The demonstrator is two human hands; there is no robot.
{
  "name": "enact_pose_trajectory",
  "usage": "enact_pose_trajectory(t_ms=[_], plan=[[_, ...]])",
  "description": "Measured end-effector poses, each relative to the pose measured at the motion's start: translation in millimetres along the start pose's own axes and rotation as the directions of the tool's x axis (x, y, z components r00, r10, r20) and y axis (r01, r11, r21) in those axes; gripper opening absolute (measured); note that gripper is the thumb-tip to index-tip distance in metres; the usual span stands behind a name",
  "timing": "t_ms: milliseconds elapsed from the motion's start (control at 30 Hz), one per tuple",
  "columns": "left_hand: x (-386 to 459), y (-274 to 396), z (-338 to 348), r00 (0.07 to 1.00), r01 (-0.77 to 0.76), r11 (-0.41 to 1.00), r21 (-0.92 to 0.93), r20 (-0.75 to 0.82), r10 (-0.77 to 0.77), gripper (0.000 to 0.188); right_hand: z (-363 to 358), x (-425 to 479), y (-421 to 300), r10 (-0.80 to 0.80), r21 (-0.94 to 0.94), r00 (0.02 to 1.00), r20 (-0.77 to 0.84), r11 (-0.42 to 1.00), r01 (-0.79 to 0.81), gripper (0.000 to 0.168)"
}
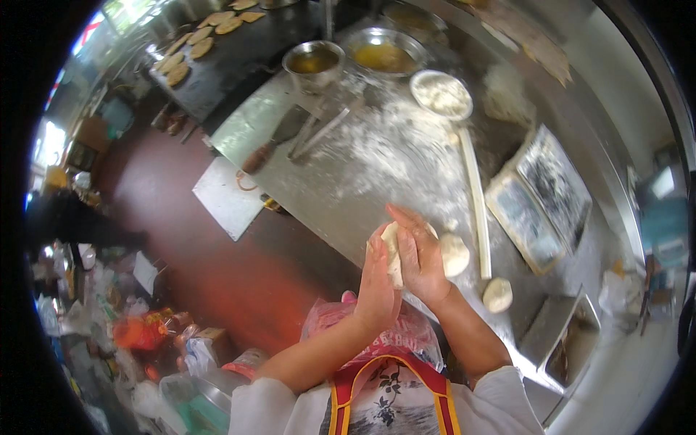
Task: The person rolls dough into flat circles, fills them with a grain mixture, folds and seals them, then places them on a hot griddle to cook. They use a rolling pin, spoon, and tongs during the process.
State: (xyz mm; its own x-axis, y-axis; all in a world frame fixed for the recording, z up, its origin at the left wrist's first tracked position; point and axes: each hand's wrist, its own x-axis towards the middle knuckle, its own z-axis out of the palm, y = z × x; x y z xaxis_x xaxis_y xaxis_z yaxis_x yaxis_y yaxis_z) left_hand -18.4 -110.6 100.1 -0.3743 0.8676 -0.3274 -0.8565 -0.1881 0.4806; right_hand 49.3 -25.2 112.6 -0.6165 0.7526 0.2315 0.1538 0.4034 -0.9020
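A pale, rounded dough piece (391, 247) is pressed between my two palms above the near edge of the metal worktable (321, 201). My left hand (379, 280) lies flat along its left side, fingers extended. From the right, my right hand (423, 261) covers much of the dough, its fingers angled over the top. Just beside my right hand sits a second dough piece (455, 255), partly hidden by it. Farther right and nearer to me rests a smaller dough ball (497, 295). Dry flour (389, 147) is spread across the tabletop beyond my hands.
A long pale stick (476, 206) lies right of the dough. Farther off are a flour bowl (441, 95), a metal pot (314, 62), a basin of yellow liquid (387, 53), a broad scraper (291, 124) and tongs (323, 130). Flatbreads (201, 47) lie on a dark griddle (261, 41).
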Motion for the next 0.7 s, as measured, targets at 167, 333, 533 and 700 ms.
enact_pose_trajectory(t_ms=[167, 333, 533, 700], plan=[[36, 62, -3, 0.988, -0.056, 0.993, -0.107, -0.15, 0.039, 0.051, 44, 63, 1, -0.329, -0.215, 0.938, 0.112, 0.913, 0.346, 0.04], [86, 122, -41, 0.965, -0.026, 0.985, -0.172, -0.263, -0.02, 0.055, 103, 147, 22, -0.151, -0.116, 0.943, 0.296, 0.974, 0.193, 0.044], [141, 213, -105, 0.949, -0.039, 0.993, -0.11, -0.316, 0.003, 0.054, 163, 320, 59, 0.075, -0.703, 0.989, 0.127, 0.71, 0.036, 0.051], [179, 301, -136, 0.971, 0.057, 0.985, -0.162, -0.22, -0.092, 0.054, 188, 404, 62, 0.42, -0.911, 0.898, 0.129, 0.407, -0.06, 0.047]])
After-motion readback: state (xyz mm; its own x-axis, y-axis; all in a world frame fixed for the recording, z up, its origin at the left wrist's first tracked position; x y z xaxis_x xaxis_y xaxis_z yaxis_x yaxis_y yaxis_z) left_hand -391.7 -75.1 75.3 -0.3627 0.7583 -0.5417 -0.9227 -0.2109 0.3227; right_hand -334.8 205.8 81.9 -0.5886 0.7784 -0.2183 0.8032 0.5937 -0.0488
